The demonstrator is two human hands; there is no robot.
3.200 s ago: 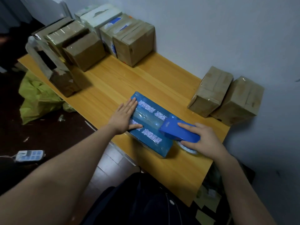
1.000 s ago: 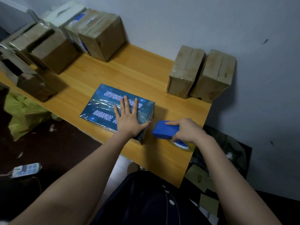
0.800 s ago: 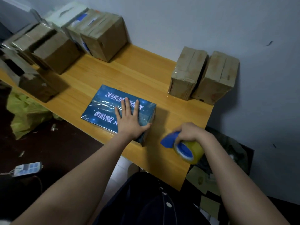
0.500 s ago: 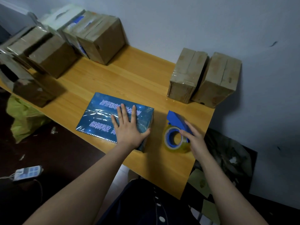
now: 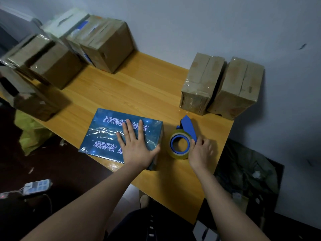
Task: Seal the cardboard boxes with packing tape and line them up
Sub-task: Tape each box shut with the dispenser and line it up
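The left hand (image 5: 137,147) lies flat on the blue box (image 5: 104,136). Right of the box, the relaxed right hand (image 5: 200,153) touches the tape dispenser (image 5: 188,128).

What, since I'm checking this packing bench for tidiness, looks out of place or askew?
The blue box lies askew, its near corner jutting past the table edge, and the tape strip across its top looks wrinkled.

The wooden table (image 5: 139,87) before me stood against a pale grey wall (image 5: 191,23). On the dark floor to my left lay a crumpled yellow-green bag (image 5: 33,134) and, nearer me, a small white-and-blue device (image 5: 37,186). Dark crumpled material (image 5: 246,174) lay to my right.
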